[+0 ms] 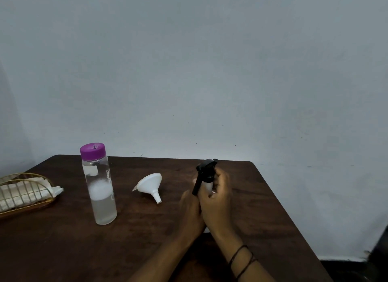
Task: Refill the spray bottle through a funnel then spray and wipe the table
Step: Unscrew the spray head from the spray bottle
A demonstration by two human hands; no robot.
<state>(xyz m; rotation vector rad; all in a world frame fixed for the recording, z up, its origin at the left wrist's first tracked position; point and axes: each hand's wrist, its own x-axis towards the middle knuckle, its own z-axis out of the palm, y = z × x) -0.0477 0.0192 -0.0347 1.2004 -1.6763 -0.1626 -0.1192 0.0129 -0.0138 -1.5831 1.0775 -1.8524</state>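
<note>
White spray bottle (pixel 206 185) with black trigger head (pixel 204 169), upright near the table's (pixel 262 208) right edge. My left hand (pixel 192 212) clasps its body; my right hand (pixel 218 200) closes around its neck, wrist raised.

Head view, angled down, table (pixel 262 197) near

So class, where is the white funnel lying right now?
The funnel lies on its side mid-table, between the purple-capped bottle and the spray bottle.
</note>
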